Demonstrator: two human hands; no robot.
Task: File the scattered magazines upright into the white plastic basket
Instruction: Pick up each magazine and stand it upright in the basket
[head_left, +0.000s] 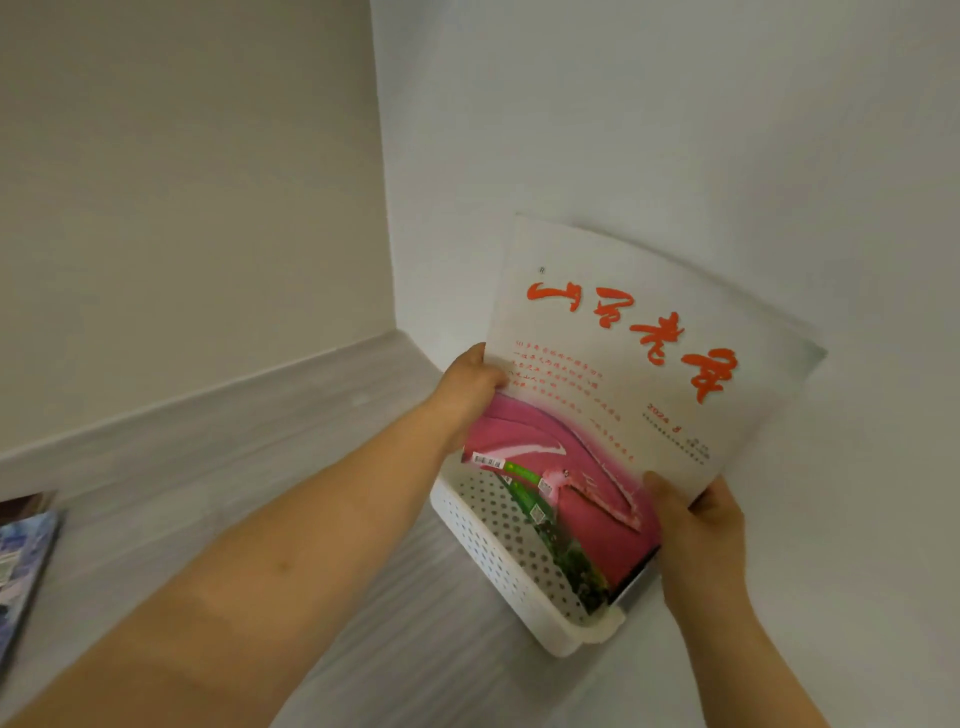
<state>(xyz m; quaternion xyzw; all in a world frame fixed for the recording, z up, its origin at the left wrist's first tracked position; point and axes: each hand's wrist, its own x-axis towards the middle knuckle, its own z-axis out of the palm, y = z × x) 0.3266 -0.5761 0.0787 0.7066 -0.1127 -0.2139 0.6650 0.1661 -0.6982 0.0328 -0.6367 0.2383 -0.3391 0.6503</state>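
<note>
A magazine (639, 364) with a white cover, red brush lettering and a pink picture stands tilted in the white perforated plastic basket (498, 551), which sits against the right wall. Its lower edge is down inside the basket. My left hand (467, 389) grips the magazine's left edge, thumb on the cover. My right hand (696, 519) holds the lower right corner, thumb on the front. Another magazine with a green strip (524, 488) shows in the basket in front of it.
A blue-covered magazine (23, 566) lies on the pale grey wood-grain surface (337, 426) at the far left edge, with a darker one behind it. White walls meet in a corner just behind the basket.
</note>
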